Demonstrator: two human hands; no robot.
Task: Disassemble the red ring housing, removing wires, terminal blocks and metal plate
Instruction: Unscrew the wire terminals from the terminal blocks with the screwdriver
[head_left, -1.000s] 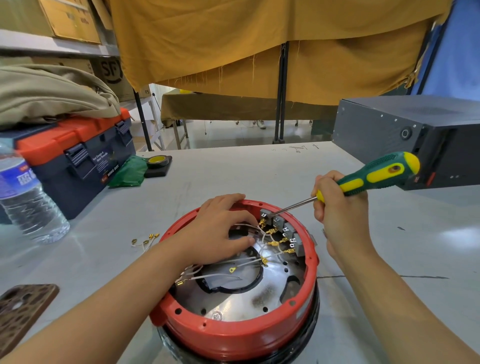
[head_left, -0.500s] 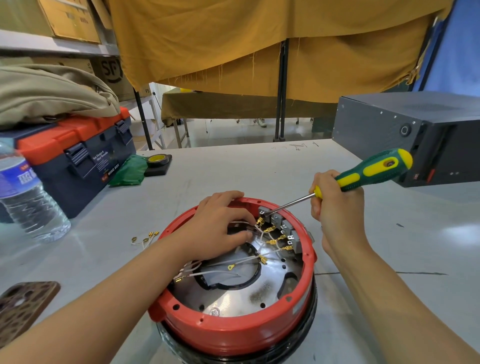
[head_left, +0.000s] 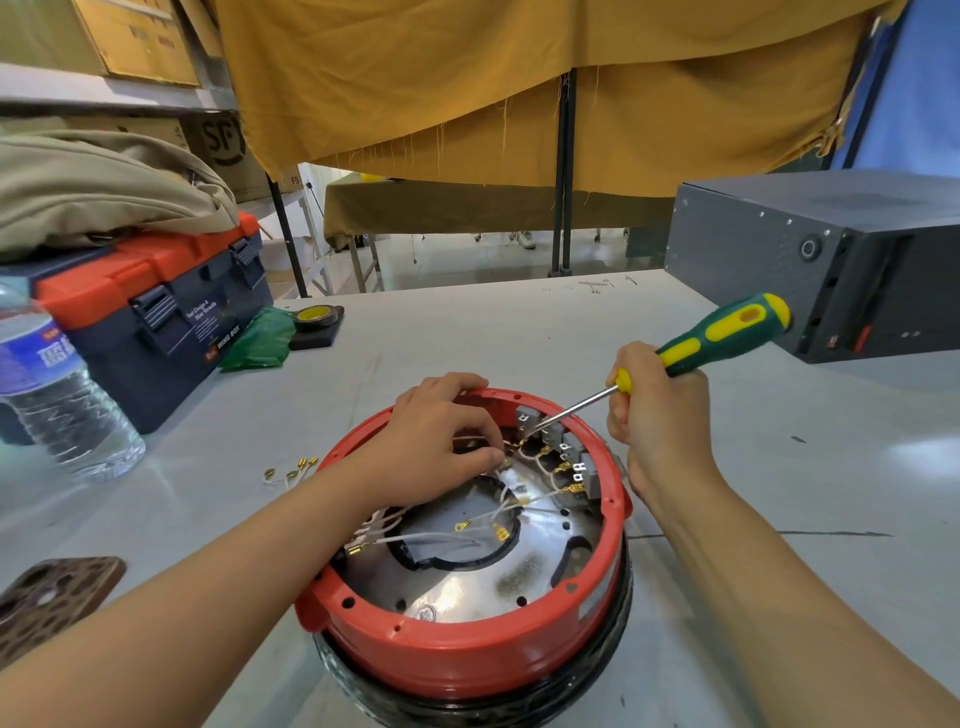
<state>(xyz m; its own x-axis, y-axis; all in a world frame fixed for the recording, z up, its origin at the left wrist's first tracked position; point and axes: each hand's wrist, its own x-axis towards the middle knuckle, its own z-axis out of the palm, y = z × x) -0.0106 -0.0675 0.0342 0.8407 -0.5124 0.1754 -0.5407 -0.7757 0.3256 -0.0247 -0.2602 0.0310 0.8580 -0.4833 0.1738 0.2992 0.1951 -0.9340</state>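
Pinching a thin white wire (head_left: 511, 451), left hand (head_left: 441, 441); right hand (head_left: 657, 410) grips ribbed screwdriver (head_left: 696, 345).

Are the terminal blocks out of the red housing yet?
Still in. The terminal blocks sit along the red housing inner wall, wires attached.

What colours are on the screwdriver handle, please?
Green with yellow patches, on the screwdriver in the head view.
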